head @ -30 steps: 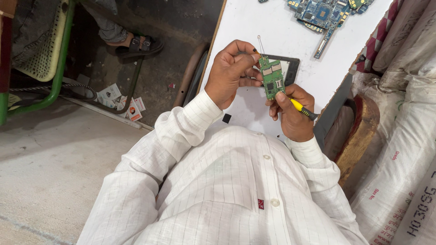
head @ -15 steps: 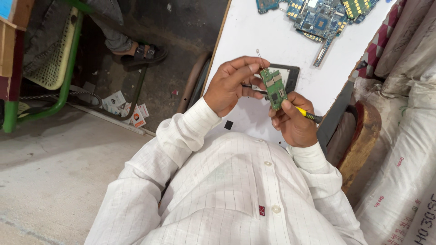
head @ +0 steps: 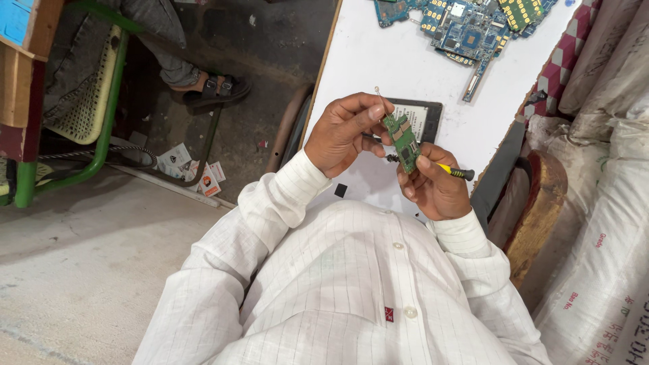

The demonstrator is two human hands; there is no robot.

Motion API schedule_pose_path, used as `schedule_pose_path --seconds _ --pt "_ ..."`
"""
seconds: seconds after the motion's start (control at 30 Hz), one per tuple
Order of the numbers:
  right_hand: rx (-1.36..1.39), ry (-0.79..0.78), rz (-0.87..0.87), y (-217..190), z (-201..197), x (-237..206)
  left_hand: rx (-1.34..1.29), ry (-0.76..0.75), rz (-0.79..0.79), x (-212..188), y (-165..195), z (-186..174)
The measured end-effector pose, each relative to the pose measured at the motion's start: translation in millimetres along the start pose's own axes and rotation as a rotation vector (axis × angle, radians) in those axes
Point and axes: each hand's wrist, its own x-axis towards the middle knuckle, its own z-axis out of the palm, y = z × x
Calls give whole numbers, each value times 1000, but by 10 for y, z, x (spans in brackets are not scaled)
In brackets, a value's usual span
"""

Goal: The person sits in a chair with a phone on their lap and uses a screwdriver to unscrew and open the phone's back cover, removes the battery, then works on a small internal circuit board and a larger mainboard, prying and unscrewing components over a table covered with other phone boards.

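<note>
**Circuit board held up between both hands over the white surface**

Fingers of your left hand (head: 348, 132) were curled around the upper end of a small green circuit board (head: 404, 142), thumb and forefinger pinching it near a thin wire (head: 380, 99) that stuck up from its top edge. Your right hand (head: 433, 186) gripped the lower end of the same board and also clutched a yellow-handled screwdriver (head: 454, 171), its handle pointing out toward 3 o'clock. The board was lifted off the white surface (head: 365, 61), upright and slightly tilted, just above a dark flat device (head: 422, 116) lying on it.

By my reading, you were at the stage of working on the board with the tool, perhaps freeing a part or a screw; the tip was hidden behind your fingers, so I cannot tell what it touched. The next move would call for a steady pinch from the left hand while the right brought the tip squarely onto its spot.

At 12 o'clock lay a heap of blue and green boards (head: 466, 23). A sandalled foot (head: 209, 88) rested on the floor at 10 o'clock.
</note>
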Motion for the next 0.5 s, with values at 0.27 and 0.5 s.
schedule_pose_path --seconds 0.27,0.5 --pt "-18 -28 -29 -23 25 -20 -23 -12 12 -8 -24 18" --pt "-47 2 -39 -17 56 -48 -30 -16 10 -42 -25 32"
